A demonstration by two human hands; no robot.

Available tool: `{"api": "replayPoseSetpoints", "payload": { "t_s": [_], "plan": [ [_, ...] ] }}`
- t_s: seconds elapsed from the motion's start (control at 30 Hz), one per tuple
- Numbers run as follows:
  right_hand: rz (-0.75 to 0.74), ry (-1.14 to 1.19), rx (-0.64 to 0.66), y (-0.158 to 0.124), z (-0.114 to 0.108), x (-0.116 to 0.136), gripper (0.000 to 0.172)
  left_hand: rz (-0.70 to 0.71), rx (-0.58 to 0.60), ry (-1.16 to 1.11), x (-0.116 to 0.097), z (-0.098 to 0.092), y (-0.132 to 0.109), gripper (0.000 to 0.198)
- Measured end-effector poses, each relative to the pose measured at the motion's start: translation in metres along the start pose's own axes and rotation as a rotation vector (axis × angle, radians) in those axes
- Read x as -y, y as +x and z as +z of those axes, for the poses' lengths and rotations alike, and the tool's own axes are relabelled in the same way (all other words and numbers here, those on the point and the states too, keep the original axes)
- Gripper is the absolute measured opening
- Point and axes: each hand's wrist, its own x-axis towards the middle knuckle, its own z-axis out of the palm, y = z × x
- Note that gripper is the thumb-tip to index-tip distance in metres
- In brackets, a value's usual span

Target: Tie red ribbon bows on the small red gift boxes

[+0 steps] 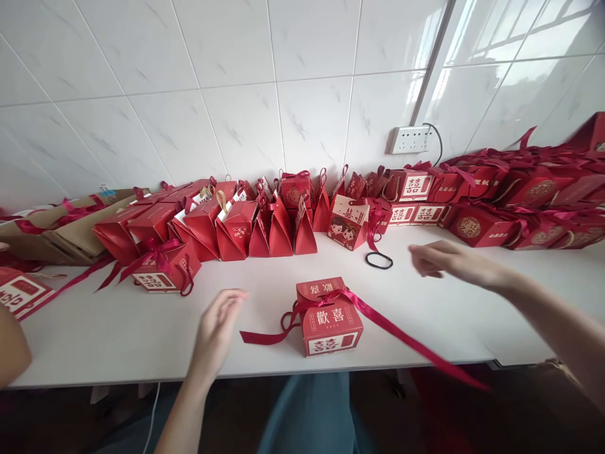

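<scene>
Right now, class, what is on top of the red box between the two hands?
A crimson ribbon crosses the red box, its loose ends trailing to either side. The strip directly beneath it is covered.

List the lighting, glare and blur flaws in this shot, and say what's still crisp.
Head view: bright reflections glare off the wall tiles at upper right; head view: the left hand and right hand look soft, probably from motion; head view: under the table it is very dark; head view: the ribbon-tied box in front has readable print.
</scene>
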Motion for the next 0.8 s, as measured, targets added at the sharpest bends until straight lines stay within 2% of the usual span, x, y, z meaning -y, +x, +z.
{"api": "replayPoseSetpoints", "payload": {
  "t_s": [0.07,0.1,0.17,0.27,0.4,0.47,0.63,0.8],
  "plan": [
    [0.003,-0.04,0.003,0.011,0.026,0.008,0.052,0.002,0.281,0.075,-0.016,0.02,-0.005,0.032],
    [-0.01,-0.051,0.082,0.015,0.04,0.012,0.052,-0.001,0.373,0.12,-0.023,0.03,-0.007,0.033],
    [-0.037,-0.078,0.224,0.019,0.065,0.017,0.05,-0.016,0.47,0.166,-0.032,0.045,-0.01,0.036],
    [-0.074,-0.086,0.325,0.017,0.088,0.021,0.049,-0.088,0.517,0.148,-0.034,0.056,-0.012,0.041],
    [-0.1,0.025,0.366,0.008,0.095,0.021,0.047,-0.176,0.489,0.094,-0.026,0.056,-0.013,0.043],
    [-0.104,0.078,0.366,0.004,0.096,0.019,0.044,-0.175,0.516,0.057,-0.024,0.055,-0.013,0.045],
    [-0.112,0.239,0.323,-0.003,0.101,0.015,0.046,-0.149,0.683,-0.047,-0.02,0.051,-0.012,0.047],
    [-0.082,0.335,0.278,-0.009,0.108,0.018,0.049,-0.187,0.705,-0.3,-0.018,0.049,-0.009,0.042]
  ]
}}
